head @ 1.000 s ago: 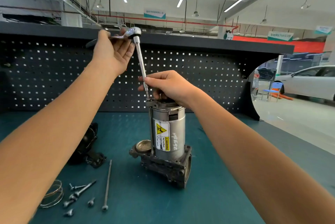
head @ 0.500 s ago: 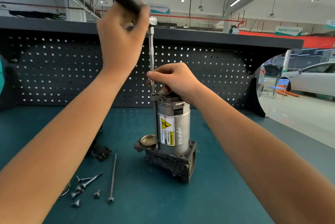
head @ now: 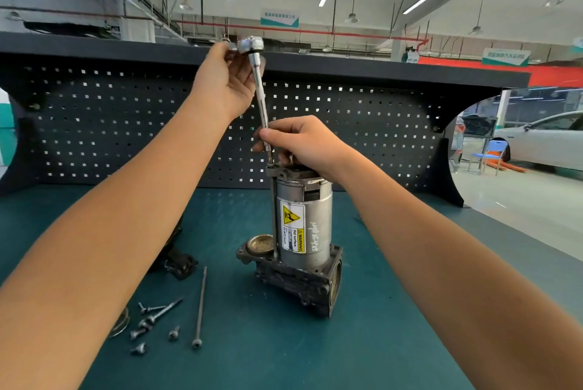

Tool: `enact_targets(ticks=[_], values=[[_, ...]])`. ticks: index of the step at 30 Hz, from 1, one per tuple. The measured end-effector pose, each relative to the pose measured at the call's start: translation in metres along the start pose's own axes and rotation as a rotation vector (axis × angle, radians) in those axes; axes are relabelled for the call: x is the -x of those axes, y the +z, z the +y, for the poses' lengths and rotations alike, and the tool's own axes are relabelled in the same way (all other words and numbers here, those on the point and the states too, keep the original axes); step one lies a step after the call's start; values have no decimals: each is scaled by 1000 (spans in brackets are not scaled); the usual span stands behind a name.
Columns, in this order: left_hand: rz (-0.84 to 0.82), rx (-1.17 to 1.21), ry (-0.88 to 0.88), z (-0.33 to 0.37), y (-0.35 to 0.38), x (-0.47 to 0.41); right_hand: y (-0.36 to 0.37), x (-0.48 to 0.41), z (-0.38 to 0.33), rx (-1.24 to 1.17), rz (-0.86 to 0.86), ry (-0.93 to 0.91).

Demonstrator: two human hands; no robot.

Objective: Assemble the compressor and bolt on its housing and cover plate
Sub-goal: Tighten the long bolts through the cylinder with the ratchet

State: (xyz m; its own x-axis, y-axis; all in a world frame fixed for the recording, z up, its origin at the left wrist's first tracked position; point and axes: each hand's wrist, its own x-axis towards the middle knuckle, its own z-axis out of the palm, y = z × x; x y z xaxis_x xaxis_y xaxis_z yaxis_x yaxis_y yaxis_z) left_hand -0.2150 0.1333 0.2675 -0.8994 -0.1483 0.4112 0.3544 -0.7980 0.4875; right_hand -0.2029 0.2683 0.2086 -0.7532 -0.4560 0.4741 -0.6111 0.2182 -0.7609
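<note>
While upright — compressor (head: 303,225), long axis vertical

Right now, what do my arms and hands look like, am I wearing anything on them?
Both arms are bare up to the frame edge: no sleeves show on the left forearm or the right forearm. The left hand and the right hand wear no gloves, and no watch, bracelet or ring is visible. No markings show.

The scene is taken by one wide-angle camera worn on the head, faced forward and only slightly down across the bench (head: 284,358) toward the pegboard (head: 94,137). The compressor (head: 312,232) is seen from near, at mid-frame.
</note>
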Motion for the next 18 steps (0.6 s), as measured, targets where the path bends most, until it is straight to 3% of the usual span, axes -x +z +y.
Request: enact_targets(ticks=[6,8,11,13,15,18], values=[[-130,10,104,-9,10,11,-2,0,3,-63,62,-17],[-195,-148,337,-11,9,21,-2,-2,5,-85,107,-2],[-273,-692,944,-11,5,34,-2,-4,6,-60,126,10],[-330,-884,1146,-11,4,39,-3,-5,6,-69,107,11],[-363,-888,1089,-11,5,40,-4,-4,6,-73,92,8],[-284,-625,781,-8,6,33,-5,-3,5,-87,57,5]])
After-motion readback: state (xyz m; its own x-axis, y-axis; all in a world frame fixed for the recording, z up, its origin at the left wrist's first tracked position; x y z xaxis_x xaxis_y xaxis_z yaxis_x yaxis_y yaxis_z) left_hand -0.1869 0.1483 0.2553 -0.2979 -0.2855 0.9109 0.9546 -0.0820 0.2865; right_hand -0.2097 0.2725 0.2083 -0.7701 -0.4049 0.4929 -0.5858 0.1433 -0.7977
